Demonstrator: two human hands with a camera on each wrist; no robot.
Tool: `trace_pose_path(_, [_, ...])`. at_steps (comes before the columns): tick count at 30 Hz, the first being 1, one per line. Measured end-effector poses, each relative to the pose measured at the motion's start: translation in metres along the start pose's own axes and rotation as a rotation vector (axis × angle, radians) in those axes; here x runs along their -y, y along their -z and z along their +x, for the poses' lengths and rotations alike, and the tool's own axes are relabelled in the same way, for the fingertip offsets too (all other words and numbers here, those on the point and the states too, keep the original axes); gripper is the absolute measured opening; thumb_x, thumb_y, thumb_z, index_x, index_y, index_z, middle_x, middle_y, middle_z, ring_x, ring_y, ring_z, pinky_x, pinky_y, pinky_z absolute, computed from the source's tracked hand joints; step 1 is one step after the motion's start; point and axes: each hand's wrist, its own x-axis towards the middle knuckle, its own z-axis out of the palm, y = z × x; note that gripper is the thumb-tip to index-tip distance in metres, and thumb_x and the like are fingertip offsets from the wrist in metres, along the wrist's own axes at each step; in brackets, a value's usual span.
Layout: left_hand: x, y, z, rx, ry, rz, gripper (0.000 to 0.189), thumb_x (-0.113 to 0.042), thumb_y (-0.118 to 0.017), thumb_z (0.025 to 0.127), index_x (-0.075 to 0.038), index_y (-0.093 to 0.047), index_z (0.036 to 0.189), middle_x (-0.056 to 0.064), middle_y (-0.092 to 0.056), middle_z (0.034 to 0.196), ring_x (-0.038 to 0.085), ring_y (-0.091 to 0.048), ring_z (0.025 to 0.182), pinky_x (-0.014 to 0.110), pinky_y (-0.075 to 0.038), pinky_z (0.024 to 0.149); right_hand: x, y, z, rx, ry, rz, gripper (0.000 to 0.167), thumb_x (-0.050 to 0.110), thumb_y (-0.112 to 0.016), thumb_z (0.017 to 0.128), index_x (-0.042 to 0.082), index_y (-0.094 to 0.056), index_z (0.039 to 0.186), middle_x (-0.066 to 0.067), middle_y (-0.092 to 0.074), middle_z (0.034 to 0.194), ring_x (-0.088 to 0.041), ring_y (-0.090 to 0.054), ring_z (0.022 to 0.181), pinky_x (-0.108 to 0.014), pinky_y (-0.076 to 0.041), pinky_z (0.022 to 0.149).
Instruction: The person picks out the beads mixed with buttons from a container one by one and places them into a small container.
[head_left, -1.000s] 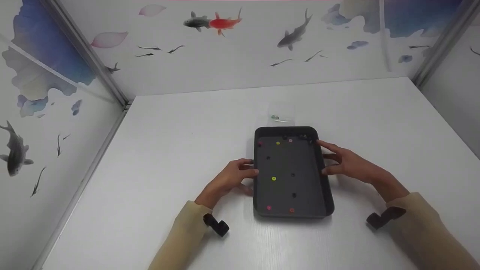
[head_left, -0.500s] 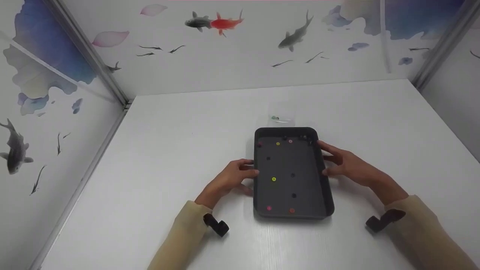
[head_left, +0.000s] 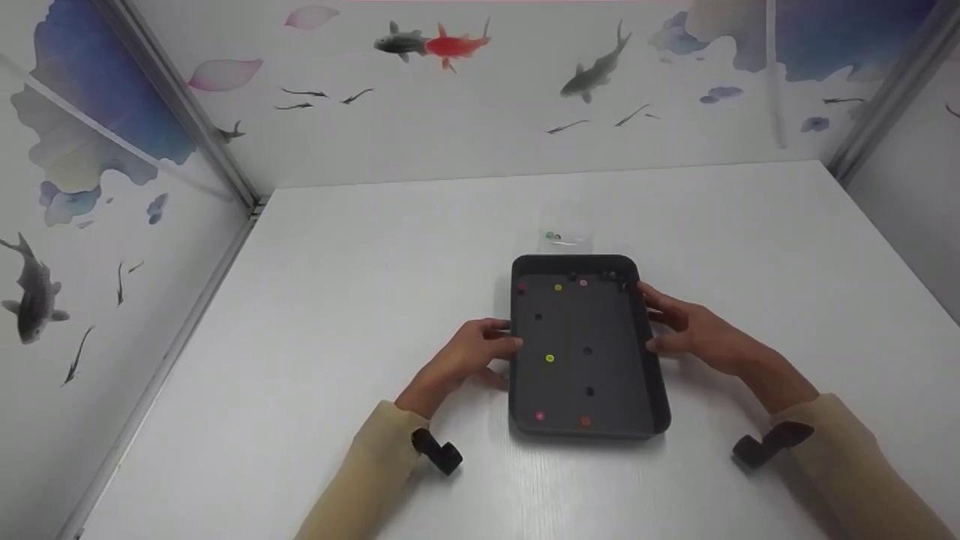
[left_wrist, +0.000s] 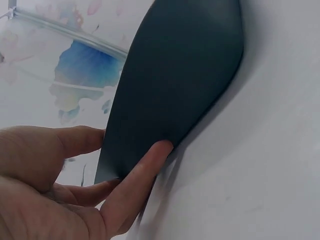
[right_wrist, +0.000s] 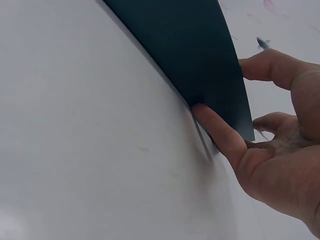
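A dark grey rectangular tray [head_left: 570,375] lies on the white table in the head view. Scattered over its floor are small round button-like pieces, among them a yellow one [head_left: 550,358], a pink one [head_left: 540,415] and an orange-red one [head_left: 586,421]; several dark ones cluster in its far right corner. My left hand [head_left: 471,351] holds the tray's left side, thumb at the rim and a finger against the outer wall [left_wrist: 170,75]. On the opposite side my right hand [head_left: 705,334] holds the tray likewise, with a finger touching the wall's lower edge in the right wrist view.
Behind the tray lies a clear plastic bag [head_left: 568,241] with a few small greenish pieces inside. White panels [head_left: 465,135] painted with fish and petals close off the table at the back and sides, joined by metal posts.
The head view has shifted slightly. Both hands stay at the tray's sides, and the tray and the pieces in it keep their places.
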Motion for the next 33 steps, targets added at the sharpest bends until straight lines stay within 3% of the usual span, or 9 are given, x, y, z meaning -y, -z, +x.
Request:
trace_pose_path(4, [-0.003,-0.001,-0.003,-0.031,-0.002,0.04,0.059,-0.023,-0.065,0.096,0.0,-0.046,0.146,0.018,-0.064,0.13,0.026,-0.069,0.108,0.038,-0.065,0.073,-0.001,0.0,-0.001,-0.008,-0.026,-0.006,0.093,0.018,-0.072,0.09,0.023,-0.013,0.162,-0.012,-0.023,0.167,-0.038,-0.027,0.153,-0.011,-0.035,0.107])
trace_pose_path(7, [-0.006,0.001,-0.006,-0.063,0.0,0.049,0.056,-0.023,-0.064,0.096,-0.002,-0.048,0.145,0.017,-0.064,0.126,0.024,-0.069,0.104,0.035,-0.065,0.069,-0.001,0.0,-0.001,-0.007,-0.035,0.0,0.093,0.019,-0.072,0.09,0.023,-0.013,0.162,-0.012,-0.024,0.167,-0.038,-0.027,0.153,-0.009,-0.035,0.105])
trace_pose_path(9, [-0.008,0.003,-0.008,-0.092,-0.004,0.065,0.055,-0.023,-0.063,0.096,-0.003,-0.049,0.145,0.017,-0.065,0.126,0.025,-0.069,0.103,0.032,-0.065,0.067,-0.001,0.0,-0.001,-0.007,-0.039,-0.002,0.093,0.019,-0.073,0.09,0.023,-0.013,0.162,-0.012,-0.025,0.166,-0.037,-0.027,0.153,-0.015,-0.036,0.109])
trace_pose_path(12, [-0.014,0.006,-0.011,-0.14,-0.012,0.079,0.052,-0.023,-0.063,0.097,-0.004,-0.051,0.144,0.015,-0.067,0.124,0.025,-0.07,0.102,0.026,-0.063,0.062,-0.001,-0.001,0.0,-0.01,-0.038,-0.001,0.093,0.021,-0.073,0.09,0.023,-0.013,0.162,-0.012,-0.024,0.167,-0.037,-0.028,0.153,-0.034,-0.034,0.119])
trace_pose_path(16, [-0.025,0.006,-0.01,-0.185,-0.017,0.09,0.047,-0.022,-0.063,0.097,-0.006,-0.055,0.14,0.014,-0.069,0.122,0.022,-0.072,0.096,0.02,-0.057,0.055,-0.001,0.0,-0.001,-0.016,-0.034,0.013,0.094,0.02,-0.074,0.089,0.023,-0.013,0.162,-0.013,-0.024,0.167,-0.038,-0.026,0.153,-0.057,-0.024,0.122])
trace_pose_path(23, [-0.043,0.0,-0.004,-0.205,-0.042,0.062,0.038,-0.023,-0.063,0.097,-0.004,-0.063,0.131,0.014,-0.07,0.118,0.012,-0.071,0.072,0.019,-0.056,0.05,0.0,0.0,-0.002,-0.023,-0.038,0.015,0.094,0.02,-0.074,0.089,0.024,-0.014,0.162,-0.012,-0.023,0.167,-0.037,-0.025,0.153,-0.056,-0.023,0.122])
trace_pose_path(29, [-0.057,-0.009,0.003,-0.207,-0.086,0.069,0.035,-0.023,-0.063,0.098,-0.002,-0.066,0.126,0.02,-0.07,0.116,0.008,-0.068,0.064,0.018,-0.054,0.047,0.001,-0.001,0.0,-0.02,-0.025,0.023,0.094,0.019,-0.074,0.089,0.023,-0.015,0.161,-0.015,-0.024,0.166,-0.04,-0.025,0.153,-0.057,-0.025,0.121])
trace_pose_path(33, [-0.067,-0.019,0.009,-0.222,-0.118,0.069,0.031,-0.021,-0.063,0.098,-0.002,-0.068,0.122,0.015,-0.072,0.107,0.01,-0.068,0.064,0.019,-0.056,0.048,0.001,0.0,-0.001,-0.016,-0.027,0.029,0.093,0.018,-0.074,0.089,0.022,-0.016,0.161,-0.015,-0.025,0.166,-0.039,-0.026,0.153,-0.043,-0.033,0.12])
